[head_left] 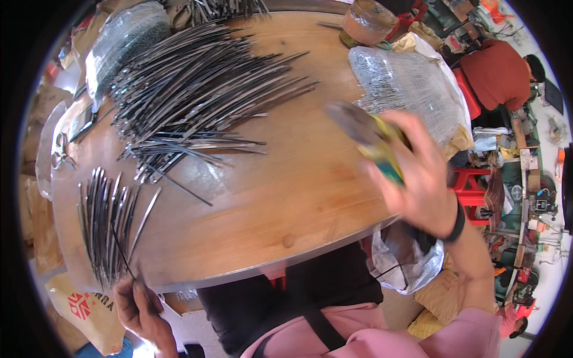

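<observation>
Near the table's front left edge, my left hand (142, 313) is closed, pinching the lower end of a thin dark strip (122, 247). That strip leans over a small spread of dark metal-looking strips (101, 221) on the wooden table (286, 197). My right hand (421, 185), blurred by motion, is wrapped round pliers (353, 126) with green and yellow handles. Their dark jaws point up and left above the tabletop; whether the jaws are apart cannot be made out. Beyond, a large heap of long dark strips (191, 89) covers the table's far left.
Scissors (62, 156) and a phone-like device (83, 123) lie at the left edge. Plastic-wrapped bundles stand at the far left (122, 48) and far right (406, 83). A brown cylinder (369, 22) is at the back. Right of the table are a red stool (470, 194) and a seated person (495, 74).
</observation>
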The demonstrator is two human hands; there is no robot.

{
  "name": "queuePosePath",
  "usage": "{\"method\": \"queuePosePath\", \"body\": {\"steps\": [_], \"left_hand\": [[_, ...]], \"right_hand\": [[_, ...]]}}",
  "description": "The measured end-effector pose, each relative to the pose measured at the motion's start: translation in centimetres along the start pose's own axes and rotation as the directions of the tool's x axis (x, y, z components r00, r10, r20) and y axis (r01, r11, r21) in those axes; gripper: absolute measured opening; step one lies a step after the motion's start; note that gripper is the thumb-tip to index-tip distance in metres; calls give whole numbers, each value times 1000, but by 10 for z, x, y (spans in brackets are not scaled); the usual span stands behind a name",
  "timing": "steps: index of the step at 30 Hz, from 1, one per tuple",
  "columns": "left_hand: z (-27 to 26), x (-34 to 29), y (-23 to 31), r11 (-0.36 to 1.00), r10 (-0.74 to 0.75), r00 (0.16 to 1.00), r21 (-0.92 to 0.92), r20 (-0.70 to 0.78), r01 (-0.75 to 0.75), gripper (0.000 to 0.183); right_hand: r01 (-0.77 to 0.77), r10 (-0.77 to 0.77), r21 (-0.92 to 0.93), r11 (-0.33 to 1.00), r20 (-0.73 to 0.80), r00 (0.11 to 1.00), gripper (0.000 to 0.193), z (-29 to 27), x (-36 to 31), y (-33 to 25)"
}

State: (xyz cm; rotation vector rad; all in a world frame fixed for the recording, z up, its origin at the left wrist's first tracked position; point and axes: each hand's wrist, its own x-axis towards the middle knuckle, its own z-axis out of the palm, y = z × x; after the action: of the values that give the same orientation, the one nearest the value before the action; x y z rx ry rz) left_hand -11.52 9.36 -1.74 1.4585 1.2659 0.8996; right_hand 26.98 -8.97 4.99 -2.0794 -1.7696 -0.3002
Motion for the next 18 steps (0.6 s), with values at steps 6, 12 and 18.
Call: {"method": "queuePosePath", "body": {"steps": [6,12,18], "left_hand": [[5,30,35,818,357,915,409,189,-404,30],[52,91,41,962,176,967,177,183,-208,10],[81,92,47,500,612,698,502,372,-705,10]], "right_hand": [[142,-139,-199,970,29,990,22,-3,10,10],[-57,73,94,994,-177,981,15,-18,35,-10],[-53,183,474,879,-232,955,16,-39,11,-16]]}}
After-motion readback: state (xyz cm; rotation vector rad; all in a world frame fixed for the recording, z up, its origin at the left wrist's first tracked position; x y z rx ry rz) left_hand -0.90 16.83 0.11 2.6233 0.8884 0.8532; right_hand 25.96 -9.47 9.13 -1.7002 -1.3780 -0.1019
